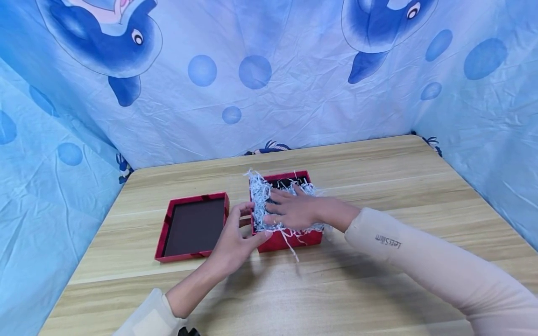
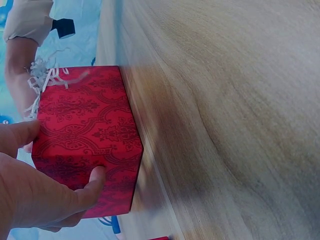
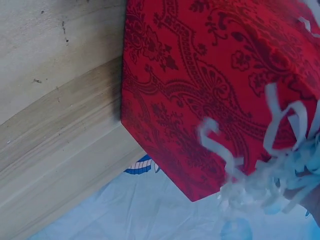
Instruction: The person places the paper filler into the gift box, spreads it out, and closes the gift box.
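A red patterned box (image 1: 277,242) stands on the table, filled with pale shredded paper (image 1: 259,196) that spills over its rim. At the box's near left corner my left hand (image 1: 235,242) grips it, thumb by the front edge and fingers along the left side. My right hand (image 1: 296,212) lies palm down on the paper with its fingers spread. Something black (image 1: 290,181) shows at the far side inside the box; its kind is unclear. In the right wrist view, loose paper strips (image 3: 272,185) hang over the patterned wall, and the hand is mostly out of frame.
A shallow red lid (image 1: 197,226) with a dark inside lies on the table left of the box. The wooden table (image 1: 378,177) extends to the right. Blue dolphin-printed fabric (image 1: 286,102) hangs behind and on both sides.
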Demonstrator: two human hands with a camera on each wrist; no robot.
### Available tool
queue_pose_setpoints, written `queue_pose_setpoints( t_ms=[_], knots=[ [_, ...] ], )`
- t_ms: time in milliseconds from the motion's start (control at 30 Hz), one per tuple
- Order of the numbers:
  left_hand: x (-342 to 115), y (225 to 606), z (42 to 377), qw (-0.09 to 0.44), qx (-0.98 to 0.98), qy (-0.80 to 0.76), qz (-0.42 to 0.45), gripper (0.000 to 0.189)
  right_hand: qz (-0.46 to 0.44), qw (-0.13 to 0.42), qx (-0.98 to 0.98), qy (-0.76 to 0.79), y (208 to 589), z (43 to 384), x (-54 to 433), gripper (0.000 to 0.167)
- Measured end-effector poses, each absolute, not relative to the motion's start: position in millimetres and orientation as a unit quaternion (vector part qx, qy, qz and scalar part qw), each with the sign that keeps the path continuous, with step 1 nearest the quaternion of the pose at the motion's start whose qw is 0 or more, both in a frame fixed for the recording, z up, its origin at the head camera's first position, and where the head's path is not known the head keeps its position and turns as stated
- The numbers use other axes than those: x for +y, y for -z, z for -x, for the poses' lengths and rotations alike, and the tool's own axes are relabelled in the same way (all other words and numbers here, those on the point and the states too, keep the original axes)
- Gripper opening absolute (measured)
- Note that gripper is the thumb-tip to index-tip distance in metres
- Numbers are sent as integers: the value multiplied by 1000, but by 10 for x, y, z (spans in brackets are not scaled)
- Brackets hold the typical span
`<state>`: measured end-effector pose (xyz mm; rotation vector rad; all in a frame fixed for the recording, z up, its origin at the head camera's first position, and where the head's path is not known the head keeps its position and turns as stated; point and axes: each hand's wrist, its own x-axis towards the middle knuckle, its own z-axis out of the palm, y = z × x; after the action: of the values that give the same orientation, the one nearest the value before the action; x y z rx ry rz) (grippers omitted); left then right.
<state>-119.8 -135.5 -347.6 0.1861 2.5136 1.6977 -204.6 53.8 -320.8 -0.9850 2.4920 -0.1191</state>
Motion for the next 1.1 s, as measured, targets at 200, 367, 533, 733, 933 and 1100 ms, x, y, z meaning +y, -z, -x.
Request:
queue_pose_setpoints(
  t_ms=[200, 367, 533, 733, 933, 1100],
  knots=[
    [-1357, 3475, 1196, 54, 826, -559, -58, 74, 355, 217, 908, 47, 3169, 2064, 554, 69],
    [-1353, 3476, 1199, 52, 827, -557, -57, 74, 370, 181, 909, 62, 3034, 2027, 670, 66],
    [-1348, 3483, 1201, 47, 825, -560, -62, 74, 385, 134, 908, 96, 2935, 1935, 850, 65],
    [-1353, 3481, 1199, 45, 824, -562, -62, 74, 402, 87, 906, 99, 2982, 1849, 1003, 70],
    [-1353, 3473, 1201, 45, 824, -561, -62, 74, 410, 57, 907, 80, 3099, 1845, 1003, 74],
    [-1357, 3476, 1197, 45, 825, -559, -65, 75, 409, 40, 909, 68, 3199, 1911, 954, 74]
  ],
)
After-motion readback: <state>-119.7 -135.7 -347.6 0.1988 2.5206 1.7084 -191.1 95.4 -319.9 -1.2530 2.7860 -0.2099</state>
